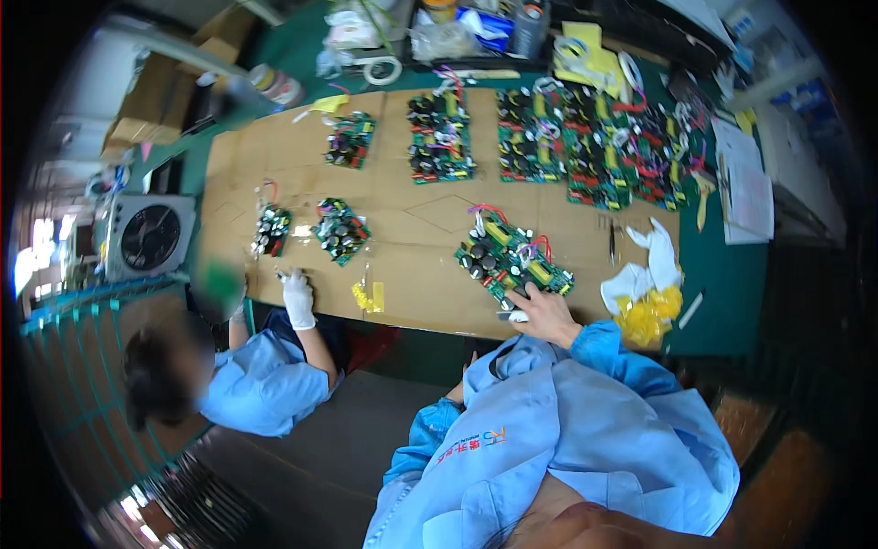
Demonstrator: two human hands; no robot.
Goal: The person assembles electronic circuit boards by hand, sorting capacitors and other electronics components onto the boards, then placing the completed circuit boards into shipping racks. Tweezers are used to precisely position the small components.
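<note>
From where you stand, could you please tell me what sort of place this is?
Likely an electronics workshop: green circuit boards lie on a cardboard sheet, near a co-worker's gloved hand.

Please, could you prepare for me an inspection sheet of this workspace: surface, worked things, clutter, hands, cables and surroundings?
Surface: brown cardboard over a green tabletop.
Worked things: one populated circuit board close to the wearer; other boards farther left and along the far side.
Clutter: crumpled yellow material, a white glove, a brush, loose papers.
Right hand: at the close board's near edge, apparently touching it.
Left hand: mostly hidden; grasp cannot be told.
Cables: red wires on the close board; mains cables, nothing seen.
Surroundings: co-worker's gloved hand at left; fan unit beyond.
</note>
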